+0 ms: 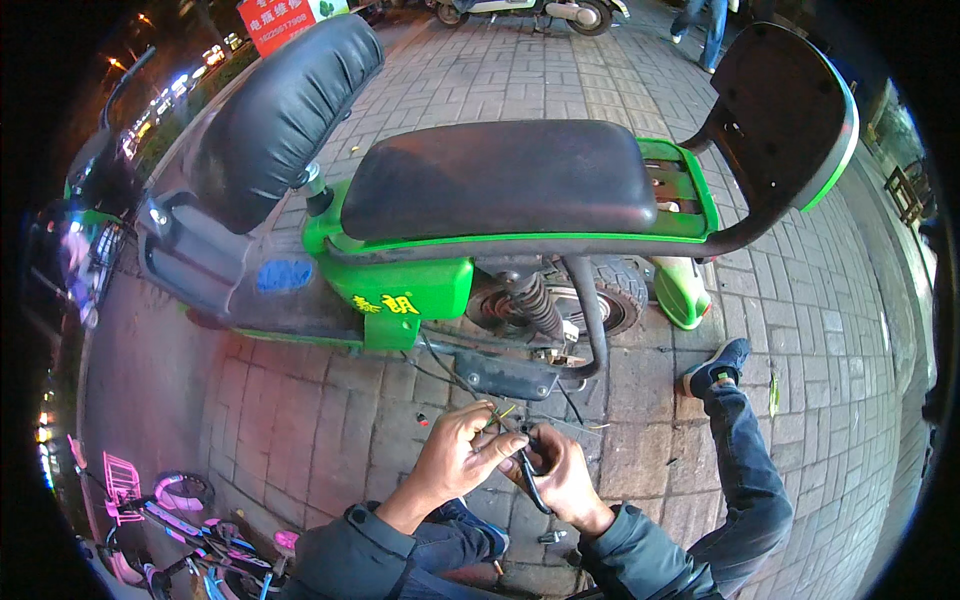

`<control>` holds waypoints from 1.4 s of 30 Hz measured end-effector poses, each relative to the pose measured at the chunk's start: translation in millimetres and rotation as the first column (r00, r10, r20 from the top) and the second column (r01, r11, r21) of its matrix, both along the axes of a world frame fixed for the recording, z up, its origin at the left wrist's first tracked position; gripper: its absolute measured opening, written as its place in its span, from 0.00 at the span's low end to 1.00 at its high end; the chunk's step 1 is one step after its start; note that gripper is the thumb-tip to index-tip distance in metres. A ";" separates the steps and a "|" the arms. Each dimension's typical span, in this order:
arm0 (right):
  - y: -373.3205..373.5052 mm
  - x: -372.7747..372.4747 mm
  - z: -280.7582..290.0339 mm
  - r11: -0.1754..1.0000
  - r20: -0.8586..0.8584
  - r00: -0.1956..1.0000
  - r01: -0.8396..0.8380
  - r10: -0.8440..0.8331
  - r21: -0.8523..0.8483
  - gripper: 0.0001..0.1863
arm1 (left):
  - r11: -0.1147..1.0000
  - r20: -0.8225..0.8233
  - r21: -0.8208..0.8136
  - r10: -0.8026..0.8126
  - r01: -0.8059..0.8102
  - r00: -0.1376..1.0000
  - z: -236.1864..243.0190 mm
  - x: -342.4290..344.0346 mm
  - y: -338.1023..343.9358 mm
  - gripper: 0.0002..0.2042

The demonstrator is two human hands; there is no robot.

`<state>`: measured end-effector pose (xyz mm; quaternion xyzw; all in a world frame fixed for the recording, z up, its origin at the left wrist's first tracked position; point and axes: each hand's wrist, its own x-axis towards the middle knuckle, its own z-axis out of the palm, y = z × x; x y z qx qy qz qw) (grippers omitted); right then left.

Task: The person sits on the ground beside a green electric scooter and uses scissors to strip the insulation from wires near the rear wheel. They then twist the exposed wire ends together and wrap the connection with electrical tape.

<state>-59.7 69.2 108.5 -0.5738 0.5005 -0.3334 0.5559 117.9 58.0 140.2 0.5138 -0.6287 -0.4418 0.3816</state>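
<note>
My left hand (pixel 455 455) pinches a thin black cable (pixel 452 375) between thumb and fingers. That cable runs down from under the green electric scooter (pixel 420 295), and a yellowish wire end (pixel 507 411) sticks out by the fingertips. Closed around dark-handled pliers (pixel 533 487), my right hand (pixel 565 475) is close beside the left fingertips. The jaws are partly hidden by my fingers, so I cannot see whether they touch the wire. Just beyond my hands, a black finned box (pixel 505 375) sits low by the scooter's rear wheel (pixel 610 300).
The scooter's black seat (pixel 500 180) and backrest (pixel 785 110) rise ahead of me. A small red piece (pixel 422 419) and a metal bit (pixel 552 537) lie on the paving (pixel 800 330). Pink bicycles (pixel 190 540) stand at lower left. A person's legs (pixel 715 30) appear far off.
</note>
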 end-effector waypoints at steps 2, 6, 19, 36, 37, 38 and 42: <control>2.9 1.8 -2.1 0.999 0.028 0.999 0.021 -0.022 0.031 0.24 | 0.999 0.018 -0.045 -0.006 0.006 1.000 1.5 -0.8 -0.8 0.15; 6.3 4.9 -8.5 0.996 0.119 0.992 0.035 -0.045 0.080 0.24 | 0.996 0.042 -0.086 -0.005 0.009 0.999 4.0 -2.0 -2.0 0.16; 13.4 14.9 -19.2 0.970 0.421 0.905 -0.049 -0.058 0.239 0.17 | 0.995 0.023 0.093 -0.028 0.026 0.999 -3.6 3.1 -2.4 0.12; -3.9 -8.9 9.9 0.909 0.684 0.608 0.176 -0.402 0.378 0.18 | 0.953 0.176 0.216 0.175 -0.212 0.969 -16.4 1.8 4.2 0.24; -14.3 -24.7 18.3 0.909 0.648 0.638 0.291 -0.416 0.298 0.19 | 0.954 0.224 0.195 0.185 -0.230 0.957 -17.5 2.2 6.0 0.26; -22.3 -34.0 23.7 0.912 0.611 0.678 0.312 -0.409 0.265 0.19 | 0.982 0.102 0.036 0.182 -0.186 0.978 -19.1 -0.9 3.7 0.26; -15.3 -44.7 23.7 0.943 0.394 0.862 0.247 -0.319 0.223 0.14 | 0.995 -0.205 0.079 0.077 -0.062 0.976 -18.0 -6.9 6.0 0.11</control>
